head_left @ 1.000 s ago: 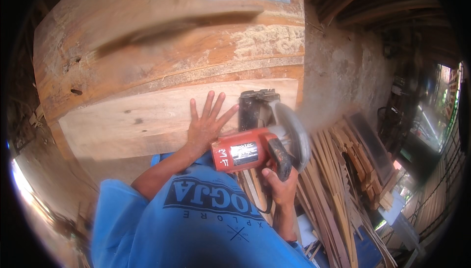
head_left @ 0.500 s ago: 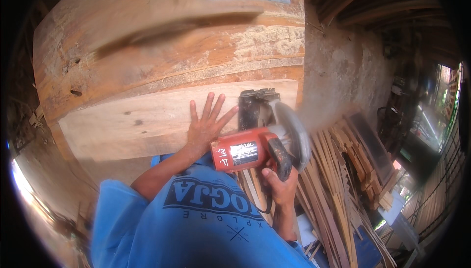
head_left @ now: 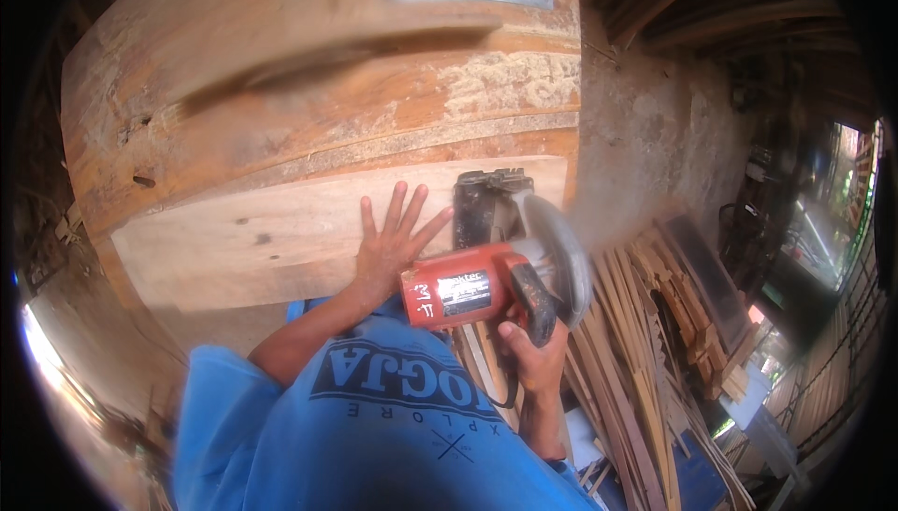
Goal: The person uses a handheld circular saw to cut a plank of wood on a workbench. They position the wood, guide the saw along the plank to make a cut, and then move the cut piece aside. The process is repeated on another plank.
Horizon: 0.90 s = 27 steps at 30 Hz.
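Left hand (head_left: 388,249) spread flat on pale board (head_left: 206,247), gripping nothing. Right hand (head_left: 538,354) wrapped round black handle of red circular saw (head_left: 456,290), whose base sits on board's right part. Board lies along bench's (head_left: 309,132) near edge; sawdust (head_left: 510,79) farther off; wood strips (head_left: 629,371) at right.

Left hand (head_left: 385,257) lies palm down, 4 spread fingers (head_left: 394,209) showing; right hand (head_left: 539,359) curls in a grip.

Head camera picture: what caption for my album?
Left fingers spread on a pale board, right fingers gripping a red saw.
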Motion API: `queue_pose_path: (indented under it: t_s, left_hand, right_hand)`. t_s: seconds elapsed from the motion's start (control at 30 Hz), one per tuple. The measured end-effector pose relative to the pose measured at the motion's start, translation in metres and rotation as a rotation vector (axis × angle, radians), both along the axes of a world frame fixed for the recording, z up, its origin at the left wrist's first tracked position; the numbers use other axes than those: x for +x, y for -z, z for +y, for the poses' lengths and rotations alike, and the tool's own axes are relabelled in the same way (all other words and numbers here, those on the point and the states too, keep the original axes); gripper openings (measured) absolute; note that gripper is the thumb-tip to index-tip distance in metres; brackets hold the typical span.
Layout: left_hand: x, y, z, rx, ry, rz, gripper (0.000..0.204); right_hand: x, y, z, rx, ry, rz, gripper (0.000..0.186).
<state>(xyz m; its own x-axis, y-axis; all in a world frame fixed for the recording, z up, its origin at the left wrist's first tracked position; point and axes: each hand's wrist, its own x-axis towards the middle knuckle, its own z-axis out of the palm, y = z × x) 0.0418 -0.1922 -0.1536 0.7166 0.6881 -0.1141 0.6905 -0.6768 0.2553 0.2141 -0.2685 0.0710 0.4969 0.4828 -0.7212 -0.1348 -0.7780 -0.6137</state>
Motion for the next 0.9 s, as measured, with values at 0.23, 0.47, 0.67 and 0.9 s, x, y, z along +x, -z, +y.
queue_pose_path:
  t_s: [0.23,0.47,0.67,0.9]
  left_hand:
    - [0.001,-0.003,0.0,-0.055,-0.044,-0.065,0.079]
    - [0.001,-0.002,0.0,-0.029,-0.03,-0.041,0.082]
    - [0.001,-0.001,-0.002,-0.018,-0.025,-0.044,0.083]
    - [0.0,0.0,0.0,0.02,0.015,-0.007,0.092]
  right_hand:
    - [0.0,0.0,0.004,0.001,-0.005,-0.018,0.029]
    - [0.003,0.002,0.008,-0.001,-0.023,-0.021,0.03]
    - [0.003,0.001,0.011,0.004,-0.018,-0.018,0.03]
    - [0.003,-0.001,0.018,0.003,0.0,0.004,0.03]
